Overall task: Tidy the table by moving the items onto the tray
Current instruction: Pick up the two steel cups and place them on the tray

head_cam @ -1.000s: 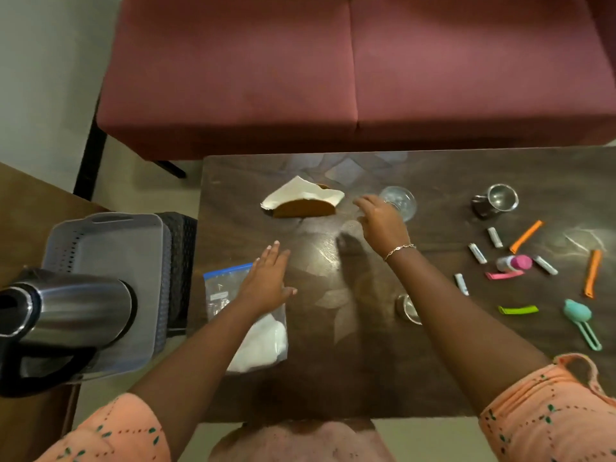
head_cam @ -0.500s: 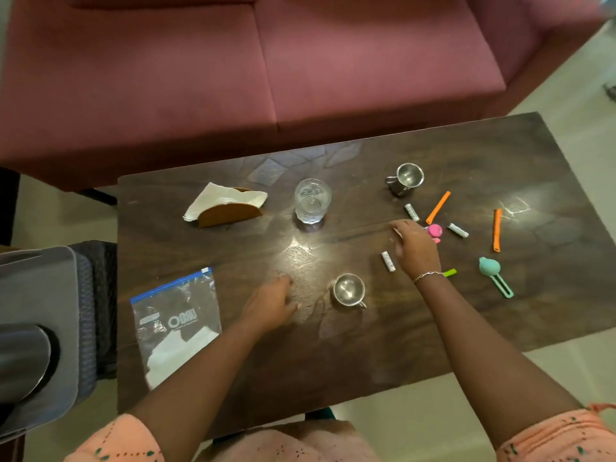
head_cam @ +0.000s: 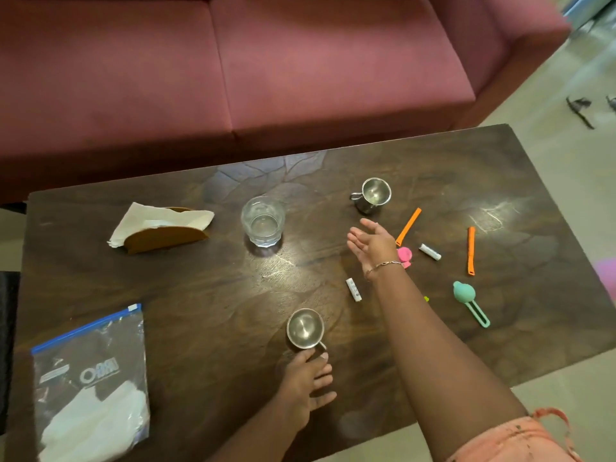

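Left hand (head_cam: 305, 383) low and near, palm down, fingers (head_cam: 313, 356) stretched forward. Right hand (head_cam: 375, 243) farther out, fingers spread and loose, nothing held, arm extended, thin bracelet at wrist.

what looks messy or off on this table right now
Nothing is spilled or broken. Small items lie scattered at odd angles near the right hand: two orange clips, white tubes, a teal clip.
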{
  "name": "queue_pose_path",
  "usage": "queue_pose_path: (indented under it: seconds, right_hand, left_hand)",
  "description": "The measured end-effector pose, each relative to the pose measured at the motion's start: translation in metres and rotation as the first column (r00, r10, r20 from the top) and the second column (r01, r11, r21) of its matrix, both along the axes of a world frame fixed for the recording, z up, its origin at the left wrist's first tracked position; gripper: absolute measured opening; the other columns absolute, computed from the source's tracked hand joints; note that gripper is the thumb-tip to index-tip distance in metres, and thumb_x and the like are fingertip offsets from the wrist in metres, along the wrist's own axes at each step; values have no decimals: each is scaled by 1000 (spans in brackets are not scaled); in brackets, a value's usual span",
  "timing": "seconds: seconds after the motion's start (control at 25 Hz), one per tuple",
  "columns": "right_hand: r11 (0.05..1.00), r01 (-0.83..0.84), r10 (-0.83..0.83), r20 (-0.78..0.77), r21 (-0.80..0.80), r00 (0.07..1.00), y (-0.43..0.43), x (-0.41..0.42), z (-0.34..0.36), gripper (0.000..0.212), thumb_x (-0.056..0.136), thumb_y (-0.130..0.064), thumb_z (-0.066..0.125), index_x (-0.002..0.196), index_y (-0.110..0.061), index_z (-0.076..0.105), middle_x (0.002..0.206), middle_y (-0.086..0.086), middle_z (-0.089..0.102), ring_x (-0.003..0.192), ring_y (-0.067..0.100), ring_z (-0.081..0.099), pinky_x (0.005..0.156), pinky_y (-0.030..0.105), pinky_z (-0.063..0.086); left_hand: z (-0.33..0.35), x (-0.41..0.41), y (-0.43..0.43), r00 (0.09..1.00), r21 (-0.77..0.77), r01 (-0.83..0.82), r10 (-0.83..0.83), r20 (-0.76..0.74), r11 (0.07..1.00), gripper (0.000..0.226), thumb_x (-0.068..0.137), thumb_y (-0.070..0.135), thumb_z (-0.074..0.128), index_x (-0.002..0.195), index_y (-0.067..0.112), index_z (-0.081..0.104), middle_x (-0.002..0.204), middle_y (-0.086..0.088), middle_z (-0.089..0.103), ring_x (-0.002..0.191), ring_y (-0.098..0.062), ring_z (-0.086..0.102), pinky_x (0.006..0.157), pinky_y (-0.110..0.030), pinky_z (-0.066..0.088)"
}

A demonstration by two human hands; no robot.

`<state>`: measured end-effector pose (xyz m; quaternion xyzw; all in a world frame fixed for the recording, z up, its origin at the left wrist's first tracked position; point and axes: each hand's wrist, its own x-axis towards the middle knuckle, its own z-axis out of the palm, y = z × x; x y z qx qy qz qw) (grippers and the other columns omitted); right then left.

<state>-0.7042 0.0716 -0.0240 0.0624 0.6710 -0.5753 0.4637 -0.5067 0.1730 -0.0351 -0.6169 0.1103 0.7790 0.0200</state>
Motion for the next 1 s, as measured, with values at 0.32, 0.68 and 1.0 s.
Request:
queue_pose_path:
  seconds: [0.32, 0.68, 1.0]
  right_hand:
    - [914, 368, -273, 411, -172, 870, -75, -8, -42, 67, 86, 22, 27, 138, -20, 30, 136, 30, 37, 126, 37, 41, 103, 43, 37]
    - [899, 406, -315, 402, -164, 860, -84, -18, -62, 9, 95, -15, 46, 87, -16, 51, 113, 16, 46, 117, 28, 46, 97, 41, 39]
    - [968, 231, -219, 119, -100, 969, -34, -8, -46, 28, 97, -13, 39, 73, -10, 52, 75, 4, 55, 57, 6, 60, 59, 17, 51]
  left_hand:
    - [-12, -16, 4, 975, 125, -217, 220, -11, 968, 26, 92, 7, 52, 114, 22, 52, 105, -12, 66, 85, -24, 62, 51, -30, 52]
    - [-17, -4, -2, 973, 82, -229, 230, -1, 970, 13, 94, 18, 51, 100, 15, 62, 99, -11, 67, 84, -23, 61, 61, -34, 49]
    - [-11, 32, -33, 991, -205, -12, 38, 124, 979, 21, 94, 7, 50, 77, 6, 62, 81, -9, 67, 70, -16, 60, 50, -21, 49]
